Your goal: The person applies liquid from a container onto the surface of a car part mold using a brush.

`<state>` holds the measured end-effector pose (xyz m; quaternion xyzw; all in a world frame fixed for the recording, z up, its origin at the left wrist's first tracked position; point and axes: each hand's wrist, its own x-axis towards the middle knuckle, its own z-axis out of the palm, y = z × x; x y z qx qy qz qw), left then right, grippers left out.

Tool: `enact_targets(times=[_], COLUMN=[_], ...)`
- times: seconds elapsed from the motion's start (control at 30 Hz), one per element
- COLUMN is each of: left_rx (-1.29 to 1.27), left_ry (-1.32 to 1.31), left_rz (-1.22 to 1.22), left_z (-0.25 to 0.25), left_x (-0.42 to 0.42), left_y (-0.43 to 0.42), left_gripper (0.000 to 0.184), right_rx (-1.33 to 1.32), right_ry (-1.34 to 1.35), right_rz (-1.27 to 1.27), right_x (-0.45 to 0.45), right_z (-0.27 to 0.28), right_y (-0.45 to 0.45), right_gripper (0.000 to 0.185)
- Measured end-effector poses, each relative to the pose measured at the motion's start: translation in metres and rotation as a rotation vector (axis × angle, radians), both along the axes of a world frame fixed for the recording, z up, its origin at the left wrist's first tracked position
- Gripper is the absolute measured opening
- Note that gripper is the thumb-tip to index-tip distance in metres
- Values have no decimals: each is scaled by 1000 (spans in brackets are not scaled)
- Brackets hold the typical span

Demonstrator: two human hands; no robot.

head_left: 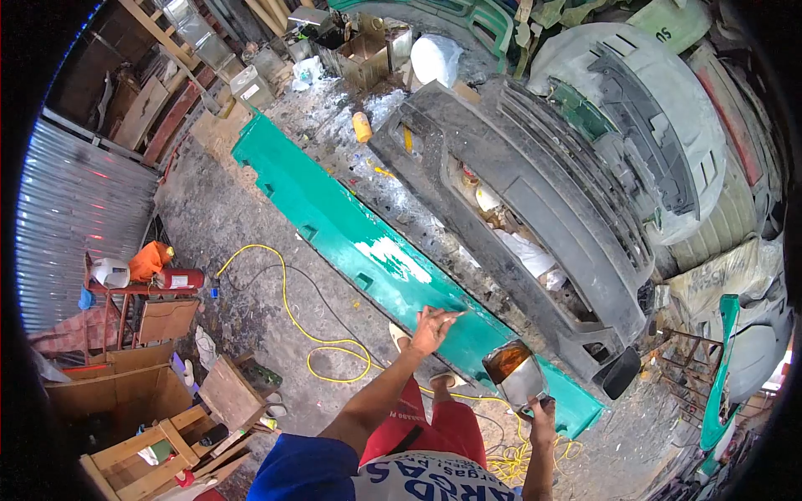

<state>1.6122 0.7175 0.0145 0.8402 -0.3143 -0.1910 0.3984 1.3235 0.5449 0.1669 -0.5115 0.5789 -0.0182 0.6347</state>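
Nearest, at 5 o'clock, the right hand (541, 415) is closed round the grip of a metal pan (526, 382) with something brown inside, held over the low end of the green panel (334, 219); at 6 o'clock the left hand (434, 328) lies against the panel, fingers bunched close, though whether they pinch anything thin I cannot tell; the panel slants across the floor from 10 o'clock to 5 o'clock; from the left hand, a ragged white patch (393, 260) sits at 11 o'clock, the one large pale area, while most of the rest is green; the work therefore looks partway along, with the patch uneven and apparently unfinished; a yellow cord (288, 284) winds towards 9 o'clock; beyond the panel, a big grey bumper (535, 209) fills 1 o'clock; farther off, a yellow cup (362, 127) lies at 11 o'clock, a white bag (436, 60) at 12 o'clock
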Motion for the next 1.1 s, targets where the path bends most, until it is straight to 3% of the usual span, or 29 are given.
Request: enact_targets(times=[0.03,0.1,0.17,0.2,0.23,0.27,0.3,0.4,0.43,0.47,0.53,0.57,0.67,0.73,0.8,0.87,0.93,1.0,1.1], left_rx=[-66,-461,-83,-79,-17,-95,49,234,179,207,154,194,169,94,102,-178,-254,-270,-230], left_ry=[-29,127,-264,-152,-170,-306,-397,-454,-473,-612,-574,-411,-377,-220,-222,-57,37,211,76], left_rz=[54,135,218,281,353,366,523,539,438,379,291,239,180,67,41,117,100,-99,-242], left_z=[-3,-20,-48,-29,-60,-60,-43,-26,-71,-56,-38,-26,-17,-10,5,21,67,86,75], left_x=[8,51,105,128,153,171,173,159,145,114,56,27,-45,-78,-92,-90,-93,-101,-129], left_y=[1,11,45,55,75,86,85,66,71,49,13,-2,-31,-42,-42,-41,-43,-43,-63], left_gripper=[22,19,17,14,12,13,13,17,22,24,30,33,32,32,28,22,17,17,17], right_rx=[2,3,24,50,29,27,18,9,21,34,1,-15,-45,-72,-29,-122,-166,-205,-104], right_ry=[-3,-10,-14,-23,-28,-22,-35,-17,-19,-21,2,6,19,-101,-72,-73,-59,-62,-85], right_rz=[-8,-30,-70,-101,-106,-120,-104,-122,-123,-124,-89,-94,-108,-43,21,87,92,110,113], right_x=[4,1,-2,-3,1,-2,-6,-11,-17,-24,-28,-33,-51,-58,-70,-79,-72,-66,-62], right_z=[0,-4,-11,-11,-5,-9,-16,-15,-20,-24,-20,-22,-38,-48,-64,-93,-93,-95,-100], right_y=[0,0,0,-1,3,2,1,1,-2,-3,-6,-8,-15,-21,-30,-33,-32,-33,-31], right_gripper=[43,44,46,48,44,44,42,40,42,45,51,52,53,53,52,57,60,63,69])
